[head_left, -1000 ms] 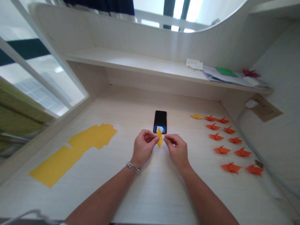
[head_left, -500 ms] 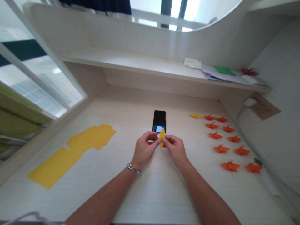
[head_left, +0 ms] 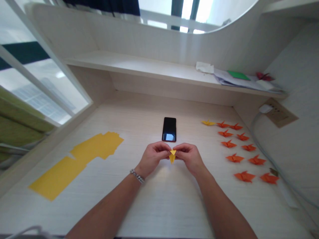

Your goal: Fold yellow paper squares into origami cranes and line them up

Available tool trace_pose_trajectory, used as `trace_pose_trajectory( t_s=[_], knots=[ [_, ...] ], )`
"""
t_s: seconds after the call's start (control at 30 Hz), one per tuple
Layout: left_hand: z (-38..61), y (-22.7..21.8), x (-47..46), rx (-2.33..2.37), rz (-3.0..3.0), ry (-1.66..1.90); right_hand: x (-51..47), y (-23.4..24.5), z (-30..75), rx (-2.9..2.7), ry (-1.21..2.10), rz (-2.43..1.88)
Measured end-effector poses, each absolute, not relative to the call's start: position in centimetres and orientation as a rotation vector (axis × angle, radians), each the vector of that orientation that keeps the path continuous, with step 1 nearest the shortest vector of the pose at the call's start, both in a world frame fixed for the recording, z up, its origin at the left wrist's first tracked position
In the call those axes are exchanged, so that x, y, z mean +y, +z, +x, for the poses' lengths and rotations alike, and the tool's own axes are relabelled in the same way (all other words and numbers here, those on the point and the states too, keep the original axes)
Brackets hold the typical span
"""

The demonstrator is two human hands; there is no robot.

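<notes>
A small folded piece of yellow paper (head_left: 172, 157) is pinched between my two hands above the desk, a flap folded down across its top and a point facing me. My left hand (head_left: 155, 155), with a chain bracelet on the wrist, grips its left side between thumb and fingers. From the other side, my right hand (head_left: 189, 156) holds the right edge the same way. Fingertips hide parts of both sides. Just beyond the hands lies a black phone (head_left: 169, 128), flat on the desk.
Yellow paper sheets (head_left: 59, 177) lie fanned out on the left. At right stand several orange paper cranes (head_left: 235, 158) in rows, with one yellow crane (head_left: 208, 122) at the back. A cable (head_left: 264, 149) runs along the right wall. The shelf (head_left: 149, 68) holds papers.
The yellow paper has turned from an upright narrow diamond to a shape with a folded top flap and its point toward me. Both hands came slightly nearer, uncovering the phone's lower end.
</notes>
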State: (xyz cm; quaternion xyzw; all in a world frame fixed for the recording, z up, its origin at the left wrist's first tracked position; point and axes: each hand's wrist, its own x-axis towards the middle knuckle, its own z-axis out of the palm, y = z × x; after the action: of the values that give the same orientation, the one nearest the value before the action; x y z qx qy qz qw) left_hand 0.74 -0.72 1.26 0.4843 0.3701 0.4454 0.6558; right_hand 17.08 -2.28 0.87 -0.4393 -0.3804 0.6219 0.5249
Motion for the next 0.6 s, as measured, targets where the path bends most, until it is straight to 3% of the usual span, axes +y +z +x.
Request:
trace_pose_trajectory(
  t_s=[0.17,0.6],
  knots=[
    [0.57,1.57,-0.71,0.884,1.233,1.042,-2.42,1.33,17.31,-0.945,1.542,-1.037],
    [0.49,1.67,-0.69,0.936,1.331,1.066,-2.93,1.44,17.08,-1.341,1.021,-1.184]
  ],
)
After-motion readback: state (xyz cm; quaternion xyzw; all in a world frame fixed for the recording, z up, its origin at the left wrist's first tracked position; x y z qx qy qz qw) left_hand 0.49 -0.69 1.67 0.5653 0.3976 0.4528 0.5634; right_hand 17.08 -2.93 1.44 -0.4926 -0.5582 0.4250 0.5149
